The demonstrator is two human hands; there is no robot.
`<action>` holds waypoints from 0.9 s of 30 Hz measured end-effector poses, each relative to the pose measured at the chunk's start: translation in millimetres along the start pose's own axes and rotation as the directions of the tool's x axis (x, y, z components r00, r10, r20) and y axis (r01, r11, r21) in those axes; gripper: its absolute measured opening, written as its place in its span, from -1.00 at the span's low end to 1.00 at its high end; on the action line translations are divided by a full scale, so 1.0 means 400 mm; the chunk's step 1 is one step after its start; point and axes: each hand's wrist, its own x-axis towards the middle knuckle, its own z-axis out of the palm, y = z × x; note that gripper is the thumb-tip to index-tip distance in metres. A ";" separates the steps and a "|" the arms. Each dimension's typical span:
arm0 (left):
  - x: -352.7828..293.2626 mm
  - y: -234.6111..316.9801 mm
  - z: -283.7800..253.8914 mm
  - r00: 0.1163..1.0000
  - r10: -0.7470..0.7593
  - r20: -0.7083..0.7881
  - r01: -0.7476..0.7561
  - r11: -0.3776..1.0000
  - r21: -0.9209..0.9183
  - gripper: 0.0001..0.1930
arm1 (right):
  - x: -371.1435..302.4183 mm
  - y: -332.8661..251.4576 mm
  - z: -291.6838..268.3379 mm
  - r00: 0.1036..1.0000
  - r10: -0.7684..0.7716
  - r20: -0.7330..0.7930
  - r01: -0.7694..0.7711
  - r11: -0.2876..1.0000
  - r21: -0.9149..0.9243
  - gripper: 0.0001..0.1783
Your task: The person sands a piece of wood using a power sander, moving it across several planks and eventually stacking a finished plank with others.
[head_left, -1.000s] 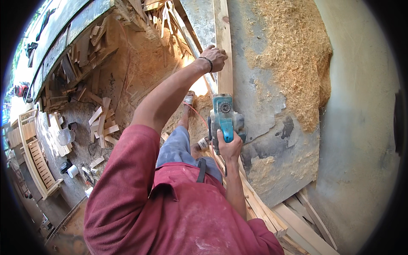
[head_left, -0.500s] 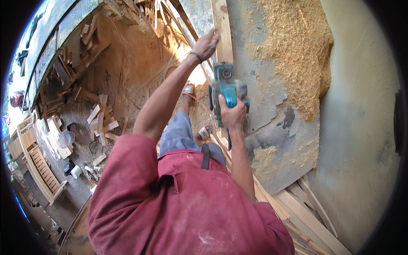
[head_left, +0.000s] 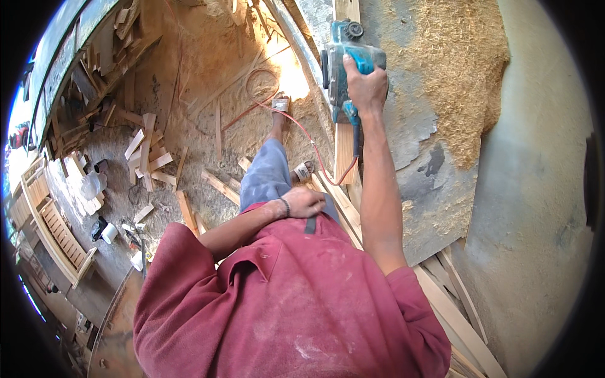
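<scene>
My right hand [head_left: 367, 91] is wrapped round the teal handle of an electric planer [head_left: 339, 66], arm stretched forward. The planer rests on a long pale wooden board [head_left: 344, 151], which shows in front of and behind it. A red-orange power cord [head_left: 322, 165] hangs in a loop from the tool's rear and runs off to the left over the floor. At my waist, my left hand [head_left: 304, 203] lies against the maroon shirt [head_left: 302, 283], its fingers curled in; nothing shows in them.
A heap of wood shavings [head_left: 463, 82] covers part of the worn grey surface [head_left: 435, 214] right of the board. Offcuts [head_left: 150, 154] lie on the dusty floor at left, near a slatted wooden bench [head_left: 62, 236]. Long planks [head_left: 457, 315] lie at lower right.
My right hand has moved the planer forward along the board. My left hand has come back from the far part of the board to my waist.
</scene>
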 end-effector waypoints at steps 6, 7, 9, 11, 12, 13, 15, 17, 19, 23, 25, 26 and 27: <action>0.083 0.035 0.079 0.895 -0.049 -0.444 0.019 0.997 -0.073 -0.68 | 0.082 -0.016 0.026 0.999 0.036 -0.017 -0.036 0.999 0.019 -0.58; 0.107 0.038 0.075 0.822 -0.081 -0.563 0.022 0.993 -0.112 -0.52 | 0.091 -0.031 0.023 0.999 0.028 -0.024 -0.028 1.000 0.010 -0.59; 0.146 0.065 0.060 0.730 -0.056 -0.682 0.008 0.997 -0.074 -0.32 | 0.111 -0.041 0.027 0.999 0.017 -0.040 -0.017 1.000 -0.005 -0.59; 0.148 0.097 0.035 0.858 -0.079 -0.507 -0.055 0.968 -0.244 -0.26 | 0.140 -0.046 0.040 0.999 0.026 -0.020 -0.026 0.999 0.023 -0.60; 0.144 0.104 0.028 0.915 -0.136 -0.380 -0.003 0.939 -0.344 -0.30 | 0.147 -0.057 0.044 1.000 0.020 -0.015 -0.020 1.000 0.022 -0.60; 0.138 0.103 0.021 0.953 -0.181 -0.243 0.060 0.900 -0.433 -0.34 | 0.155 -0.070 0.046 1.000 0.013 -0.008 -0.013 1.000 0.021 -0.60; 0.113 0.064 0.022 0.919 -0.233 -0.317 0.128 0.939 -0.319 -0.62 | 0.180 -0.088 0.048 1.000 0.011 -0.024 -0.011 1.000 -0.005 -0.55; 0.089 0.007 -0.018 0.860 -0.299 -0.414 0.191 0.940 -0.282 -0.71 | 0.226 -0.065 0.065 0.997 0.005 -0.076 -0.007 1.000 -0.024 -0.52; 0.070 -0.092 -0.083 0.796 -0.358 -0.489 0.303 0.934 -0.190 -0.76 | 0.265 -0.073 0.077 0.996 -0.011 -0.090 0.009 0.999 -0.032 -0.51; 0.077 -0.093 -0.201 0.592 -0.089 -0.801 0.320 0.938 0.132 -0.72 | 0.333 -0.115 0.096 0.998 0.010 -0.056 -0.012 0.999 -0.038 -0.48; 0.099 -0.033 -0.224 0.653 0.088 -0.752 0.168 0.952 0.257 -0.67 | 0.383 -0.126 0.108 0.997 -0.006 -0.075 0.002 0.999 -0.054 -0.46; 0.117 -0.009 -0.214 0.733 0.170 -0.659 0.048 0.953 0.300 -0.65 | 0.407 -0.136 0.114 0.996 -0.029 -0.084 0.025 0.998 -0.053 -0.47; 0.152 0.016 -0.211 0.755 0.310 -0.578 -0.090 0.922 0.377 -0.57 | 0.428 -0.149 0.119 0.994 -0.053 -0.093 0.048 0.997 -0.056 -0.47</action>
